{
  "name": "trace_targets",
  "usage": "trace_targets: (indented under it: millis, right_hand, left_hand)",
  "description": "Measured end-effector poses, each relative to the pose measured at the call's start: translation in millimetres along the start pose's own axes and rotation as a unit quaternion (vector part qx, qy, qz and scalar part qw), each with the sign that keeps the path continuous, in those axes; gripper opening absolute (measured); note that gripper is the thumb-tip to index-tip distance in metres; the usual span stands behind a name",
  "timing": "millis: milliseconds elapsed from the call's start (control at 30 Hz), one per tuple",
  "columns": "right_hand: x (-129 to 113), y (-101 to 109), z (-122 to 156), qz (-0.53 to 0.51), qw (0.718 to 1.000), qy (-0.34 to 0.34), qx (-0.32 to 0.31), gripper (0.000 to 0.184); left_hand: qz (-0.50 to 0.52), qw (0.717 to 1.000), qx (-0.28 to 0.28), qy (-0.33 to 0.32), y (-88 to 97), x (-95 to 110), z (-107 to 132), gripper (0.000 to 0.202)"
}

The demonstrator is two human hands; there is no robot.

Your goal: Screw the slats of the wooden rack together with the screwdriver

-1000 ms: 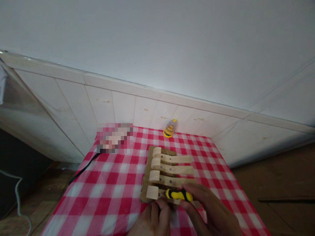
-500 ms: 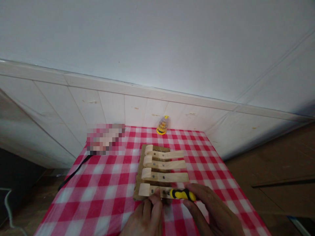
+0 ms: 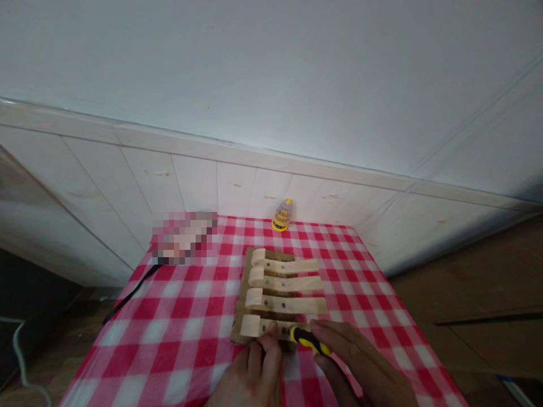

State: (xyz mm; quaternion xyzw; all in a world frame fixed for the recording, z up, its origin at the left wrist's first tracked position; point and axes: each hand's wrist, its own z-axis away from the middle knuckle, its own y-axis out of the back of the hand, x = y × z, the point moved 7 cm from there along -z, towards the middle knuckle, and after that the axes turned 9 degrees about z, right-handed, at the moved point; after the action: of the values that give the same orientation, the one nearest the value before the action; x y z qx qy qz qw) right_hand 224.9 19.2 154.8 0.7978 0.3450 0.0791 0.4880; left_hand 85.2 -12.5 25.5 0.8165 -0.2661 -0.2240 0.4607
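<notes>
A brown board [image 3: 241,312] lies on the checked cloth with several pale wooden strips across it, each with a curled left end and dark screws. My left hand [image 3: 254,367] presses the nearest wooden strip [image 3: 251,326], thumb on top beside a screw and fingers at its front edge. In my right hand [image 3: 360,362] is a yellow and black screwdriver [image 3: 309,340], its handle end between thumb and fingers. The screwdriver's tip points left at the right-hand screw of that strip; whether it touches the screw I cannot tell.
A clear conical case with a yellow base [image 3: 281,217] stands at the table's back edge by the white panelled wall [image 3: 237,186]. On the left lies a blurred-out item [image 3: 184,237] with a black strap [image 3: 131,297]. Red and white checked cloth [image 3: 169,339] covers the table.
The screwdriver's handle end has swung toward me, and its handle has turned about its axis. My right hand has shifted slightly left along it. My left hand stays on the strip.
</notes>
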Motion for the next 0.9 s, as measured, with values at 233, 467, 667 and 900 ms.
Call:
trace_targets:
  millis: [233, 467, 667, 900]
  right_hand:
    - [-1.5, 0.1, -5.3, 0.003, 1.000, 0.011, -0.016, 0.028]
    - [1.9, 0.9, -5.9, 0.034, 0.998, -0.052, 0.024, 0.021]
    - [6.0, 0.7, -5.6, 0.050, 0.995, -0.076, 0.032, 0.023]
    - [6.4, -2.0, -8.3, -0.013, 0.996, -0.084, 0.038, 0.016]
  left_hand:
    - [0.016, 1.000, 0.005, 0.024, -6.3, 2.4, 2.7, 0.037]
    - [0.018, 1.000, 0.002, 0.021, -9.8, 4.1, 6.0, 0.035]
    - [0.003, 1.000, 0.012, 0.009, -2.4, 2.9, 0.8, 0.032]
    - [0.000, 0.998, 0.016, -0.065, 1.6, 2.3, -1.8, 0.033]
